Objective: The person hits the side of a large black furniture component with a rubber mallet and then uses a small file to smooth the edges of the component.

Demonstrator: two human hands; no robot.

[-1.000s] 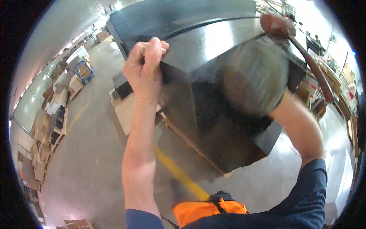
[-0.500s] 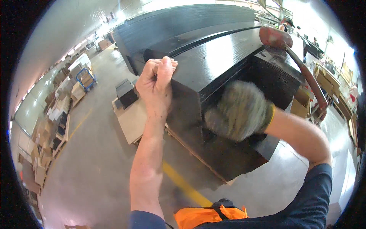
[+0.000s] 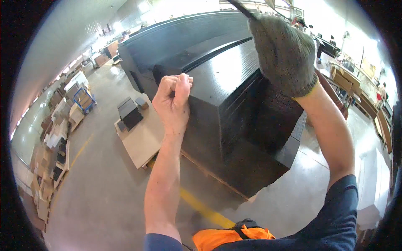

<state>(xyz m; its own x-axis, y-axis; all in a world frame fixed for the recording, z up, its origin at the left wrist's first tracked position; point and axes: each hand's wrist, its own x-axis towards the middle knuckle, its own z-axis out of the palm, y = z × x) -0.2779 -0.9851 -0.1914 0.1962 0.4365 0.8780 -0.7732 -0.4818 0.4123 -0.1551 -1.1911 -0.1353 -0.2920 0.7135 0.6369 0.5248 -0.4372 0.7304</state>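
My left hand (image 3: pixel 173 98) is bare and closed like a fist at the near left edge of a stack of black panels (image 3: pixel 205 94). Anything inside its curled fingers is hidden. Up at the far right of the stack is my right hand (image 3: pixel 284 54), in a grey knitted glove with a yellow cuff. A dark thin bar (image 3: pixel 242 8) sticks out past the glove toward the upper left; the fingers around it are mostly hidden. Below the glove, the stack shows a dark stepped recess (image 3: pixel 259 117). Part of a reddish handle (image 3: pixel 333 90) shows behind my right forearm.
A larger pile of dark boards (image 3: pixel 188 31) stands behind the stack. To the left, a low beige board (image 3: pixel 140 142) carries small black blocks (image 3: pixel 130 115). Farther left are a blue-framed cart (image 3: pixel 86 100) and rows of cartons (image 3: pixel 52 138). A yellow floor line (image 3: pixel 205 209) runs below.
My gloved right hand has risen from in front of the recess to the far right of the stack, and a dark bar now shows at it. My left hand stays closed by the edge.
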